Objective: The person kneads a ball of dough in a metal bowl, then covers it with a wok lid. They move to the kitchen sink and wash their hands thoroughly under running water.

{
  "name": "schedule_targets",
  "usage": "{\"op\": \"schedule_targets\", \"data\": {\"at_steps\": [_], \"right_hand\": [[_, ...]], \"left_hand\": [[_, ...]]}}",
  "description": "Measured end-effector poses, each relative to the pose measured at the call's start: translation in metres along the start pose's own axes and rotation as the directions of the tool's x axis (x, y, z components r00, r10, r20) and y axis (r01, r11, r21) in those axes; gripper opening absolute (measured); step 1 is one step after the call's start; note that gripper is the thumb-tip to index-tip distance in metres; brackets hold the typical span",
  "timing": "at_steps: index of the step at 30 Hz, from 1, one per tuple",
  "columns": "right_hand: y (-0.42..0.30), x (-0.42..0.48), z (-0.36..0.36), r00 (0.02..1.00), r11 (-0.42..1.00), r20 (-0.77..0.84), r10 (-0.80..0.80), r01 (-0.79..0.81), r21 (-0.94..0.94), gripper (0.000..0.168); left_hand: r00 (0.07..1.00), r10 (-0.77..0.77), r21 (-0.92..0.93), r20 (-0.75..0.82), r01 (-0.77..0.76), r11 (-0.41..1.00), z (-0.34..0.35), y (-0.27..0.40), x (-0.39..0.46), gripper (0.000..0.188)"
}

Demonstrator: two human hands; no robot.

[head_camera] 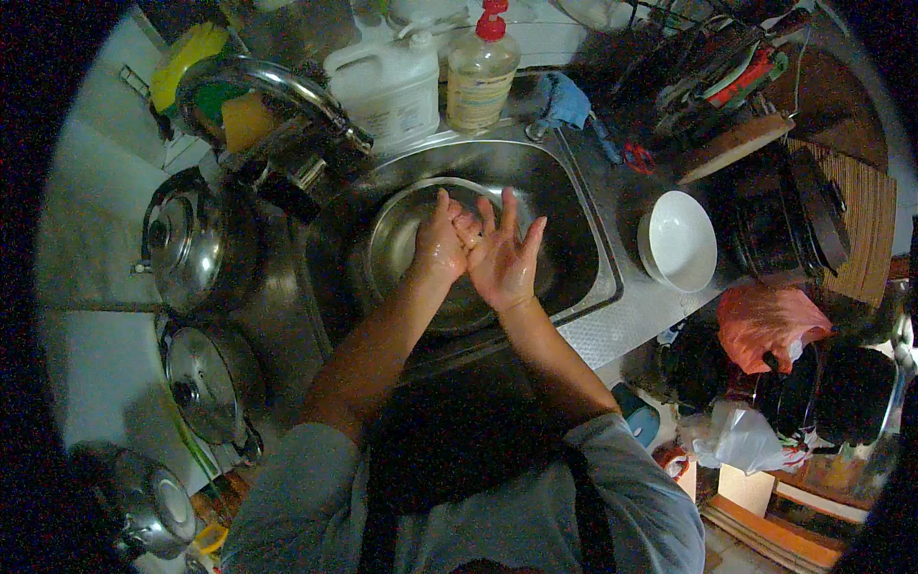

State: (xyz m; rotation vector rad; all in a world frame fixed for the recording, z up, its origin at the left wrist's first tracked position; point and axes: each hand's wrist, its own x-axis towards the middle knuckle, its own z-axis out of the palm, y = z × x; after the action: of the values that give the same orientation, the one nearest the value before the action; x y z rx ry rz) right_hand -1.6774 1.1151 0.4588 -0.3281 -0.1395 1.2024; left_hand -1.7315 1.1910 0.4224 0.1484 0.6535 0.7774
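Both my hands look wet and meet above a round metal basin (378,237) that stands in a stainless steel sink (574,215). My left hand (443,240) has its thumb raised and its other fingers curled against the right hand; whether anything small lies between them I cannot tell. My right hand (508,258) is turned palm up with its fingers spread, and its palm looks bare. The wrists and forearms hide the near side of the basin.
Behind the sink stand a white plastic jug (387,93) and a pump bottle (482,82). A chrome faucet (287,75) arches at the left. Lidded pots (188,240) line the left side. A white bowl (680,240) rests at right, near a blue cloth (564,100) and a dark pot (774,215).
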Motion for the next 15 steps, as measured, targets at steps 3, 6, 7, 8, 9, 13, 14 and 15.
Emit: {"op": "schedule_targets", "data": {"at_steps": [3,6,7,8,9,13,14,15], "right_hand": [[-0.001,-0.002,0.004,0.994,0.988,-0.032,0.103,-0.099,0.12,0.066],[-0.004,-0.003,0.004,0.983,0.954,-0.022,0.184,-0.174,0.242,0.062],[-0.005,-0.002,0.004,0.984,0.959,-0.049,0.171,-0.155,0.238,0.061],[-0.007,-0.003,0.002,0.985,0.963,-0.07,0.156,-0.136,0.232,0.059],[-0.007,-0.002,0.001,0.988,0.967,-0.066,0.14,-0.122,0.223,0.058],[-0.006,-0.002,-0.002,0.995,0.959,-0.066,0.069,-0.048,0.279,0.053],[-0.005,-0.003,-0.003,0.994,0.962,-0.093,0.057,-0.03,0.27,0.052],[-0.004,-0.003,-0.003,0.99,0.964,-0.132,0.049,-0.013,0.266,0.051]], "left_hand": [[0.924,-0.089,-0.016,0.372,0.102,0.995,-0.013,0.017,0.0,0.032],[0.857,-0.107,-0.038,0.504,0.146,0.989,-0.013,0.02,-0.004,0.03],[0.941,-0.047,-0.048,0.336,0.067,0.997,-0.011,0.016,-0.007,0.029],[0.989,-0.032,-0.031,0.145,0.037,0.999,-0.008,0.01,-0.012,0.029],[0.985,0.035,0.038,0.168,-0.042,0.998,-0.004,0.004,-0.016,0.028],[0.958,0.104,0.184,0.265,-0.157,0.97,0.008,-0.009,-0.036,0.035],[0.956,0.104,0.186,0.274,-0.158,0.97,0.009,-0.009,-0.039,0.036],[0.941,0.122,0.161,0.316,-0.18,0.97,0.01,-0.008,-0.041,0.037]]}}
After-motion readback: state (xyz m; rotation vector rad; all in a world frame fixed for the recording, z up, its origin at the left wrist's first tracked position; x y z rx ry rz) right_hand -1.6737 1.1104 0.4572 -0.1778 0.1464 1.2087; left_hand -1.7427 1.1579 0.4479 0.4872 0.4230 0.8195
